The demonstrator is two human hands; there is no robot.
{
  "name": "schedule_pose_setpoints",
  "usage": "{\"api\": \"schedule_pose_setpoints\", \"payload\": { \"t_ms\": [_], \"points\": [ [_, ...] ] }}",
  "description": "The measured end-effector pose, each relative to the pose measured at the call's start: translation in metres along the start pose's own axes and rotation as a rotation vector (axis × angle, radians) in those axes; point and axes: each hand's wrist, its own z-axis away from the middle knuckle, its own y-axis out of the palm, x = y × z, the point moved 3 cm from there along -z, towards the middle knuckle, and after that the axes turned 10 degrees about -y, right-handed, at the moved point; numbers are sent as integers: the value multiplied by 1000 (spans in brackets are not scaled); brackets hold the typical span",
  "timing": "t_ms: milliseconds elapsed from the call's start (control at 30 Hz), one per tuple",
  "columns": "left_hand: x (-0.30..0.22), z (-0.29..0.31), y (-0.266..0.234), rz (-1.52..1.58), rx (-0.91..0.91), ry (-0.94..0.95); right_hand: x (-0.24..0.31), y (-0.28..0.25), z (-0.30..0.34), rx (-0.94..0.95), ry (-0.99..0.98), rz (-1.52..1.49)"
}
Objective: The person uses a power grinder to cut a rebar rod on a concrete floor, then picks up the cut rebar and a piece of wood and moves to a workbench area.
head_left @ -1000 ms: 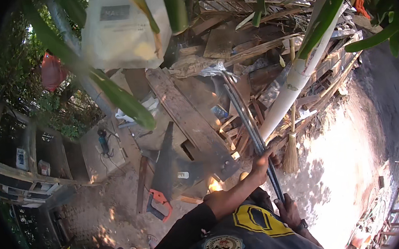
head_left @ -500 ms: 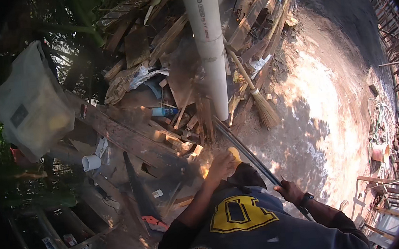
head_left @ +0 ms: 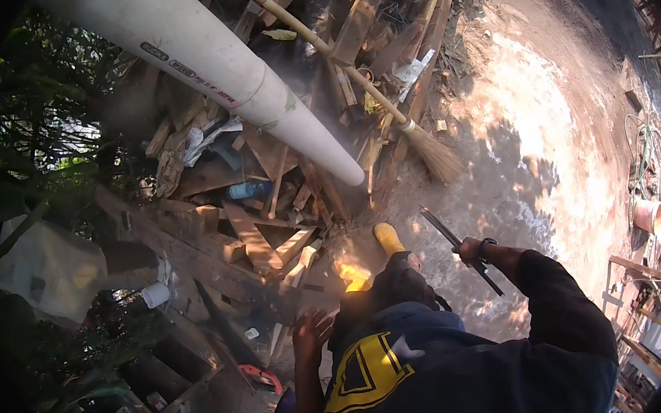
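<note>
My right hand (head_left: pixel 469 249) is closed around a bundle of long dark metal bars (head_left: pixel 444 226), held slantwise over the dirt ground beside my body. On the other side, my left hand (head_left: pixel 310 332) hangs low with its fingers apart and nothing in it. The nearest tool to it is a handsaw (head_left: pixel 260 376) with an orange-red handle, lying against the boards. A long pale plastic pipe (head_left: pixel 265 90) slants across the view in front of me, its lower end near the scrap wood. Neither hand touches it.
Ahead lies a heap of scrap wood (head_left: pixel 259 240) with a blue bottle (head_left: pixel 250 190) in it. A straw broom (head_left: pixel 429 147) leans on its right side. Yellow boots (head_left: pixel 387 238) show below me. At left hangs a whitish plastic bag (head_left: pixel 53 270); at right stands a bucket (head_left: pixel 648 216).
My left hand has moved back and down to the left, away from the boots. My right hand has swung the bars outward, away from the pipe's foot. The view has turned, so the pipe slants more.
</note>
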Motion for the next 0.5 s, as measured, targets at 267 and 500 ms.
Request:
{"api": "schedule_pose_setpoints", "payload": {
  "t_ms": [267, 500],
  "points": [
    [20, 39, -3, 180, -286, -56, 80, -53, -91, -120, -609, 488],
    [55, 50, -13, 0, -387, -108, 220, -63, -133, -438, -526, 241]
  ]
}}
